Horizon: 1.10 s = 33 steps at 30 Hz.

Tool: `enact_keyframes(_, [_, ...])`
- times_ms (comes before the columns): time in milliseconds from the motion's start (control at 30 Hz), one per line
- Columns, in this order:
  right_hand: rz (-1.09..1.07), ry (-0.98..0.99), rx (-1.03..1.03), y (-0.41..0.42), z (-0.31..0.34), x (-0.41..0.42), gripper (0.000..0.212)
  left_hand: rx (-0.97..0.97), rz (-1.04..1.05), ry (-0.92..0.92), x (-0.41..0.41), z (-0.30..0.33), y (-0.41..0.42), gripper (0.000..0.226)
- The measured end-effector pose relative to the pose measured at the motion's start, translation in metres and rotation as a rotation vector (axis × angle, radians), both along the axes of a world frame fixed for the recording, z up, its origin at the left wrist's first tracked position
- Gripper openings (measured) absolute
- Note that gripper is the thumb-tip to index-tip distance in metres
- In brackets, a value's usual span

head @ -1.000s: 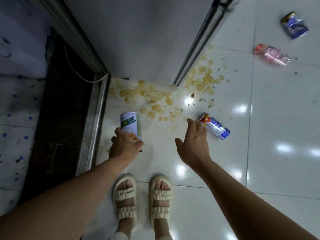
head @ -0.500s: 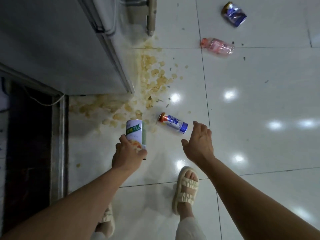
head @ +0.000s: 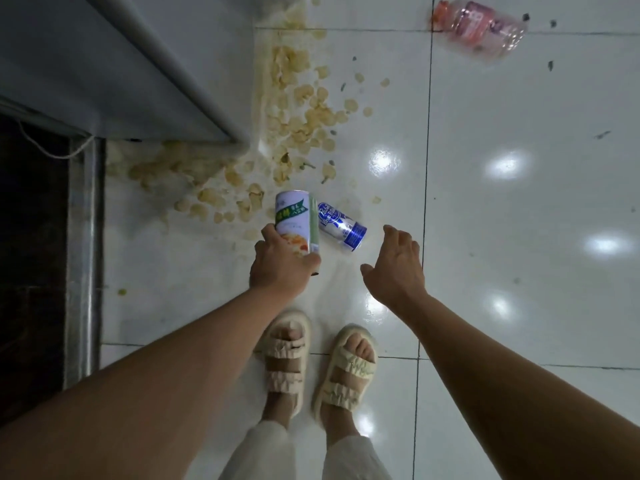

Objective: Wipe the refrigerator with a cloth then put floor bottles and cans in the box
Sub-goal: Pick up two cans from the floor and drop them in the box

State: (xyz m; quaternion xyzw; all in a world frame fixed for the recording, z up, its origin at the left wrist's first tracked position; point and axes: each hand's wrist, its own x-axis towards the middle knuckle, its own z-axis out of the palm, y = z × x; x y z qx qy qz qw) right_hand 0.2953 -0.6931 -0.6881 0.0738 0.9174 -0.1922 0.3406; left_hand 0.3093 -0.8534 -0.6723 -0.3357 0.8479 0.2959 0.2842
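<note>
Two drink cans and one bottle show on the glossy white tiled floor (head: pixel 519 237). The left hand (head: pixel 280 268) has its fingers and thumb wrapped round the lower part of a tall white metal can with a green band and a picture of food (head: pixel 292 223), holding it roughly upright above the floor; the band carries small writing in Chinese characters, too small to read. Just beside it, partly hidden behind that can, a white and blue aluminium beer can (head: pixel 341 227) lies on its side on the tiles, with a script logo that looks like "Pabst Blue Ribbon", though the letters are blurred. The right hand (head: pixel 394 268) hovers near the beer can, empty, its fingers spread and relaxed, palm down.

At the top right, well apart from both cans, one clear plastic bottle with a pink label and an orange-red cap (head: pixel 479 27) lies on its side; its label cannot be read.

Many pale yellow crisps (head: pixel 298 126) lie scattered along the foot of the grey refrigerator (head: pixel 104 71). Two feet in cream ruffled-strap sandals (head: pixel 287 358) stand below the hands.
</note>
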Motion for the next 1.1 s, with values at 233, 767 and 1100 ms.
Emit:
enact_keyframes(233, [0.077,0.021,-0.013,-0.019,-0.1,-0.014,0.078,-0.044,0.029,0.014,-0.004,-0.085,-0.015,0.077])
enact_keyframes(767, [0.066,0.105,0.081,-0.037,-0.192,-0.039,0.067,-0.043,0.119,0.021,-0.007,-0.163,-0.044,0.079])
enact_keyframes(1100, [-0.311,0.07,-0.07,0.013,-0.002,-0.054,0.068,0.024,0.087,0.087,-0.05,0.003,-0.004,0.078])
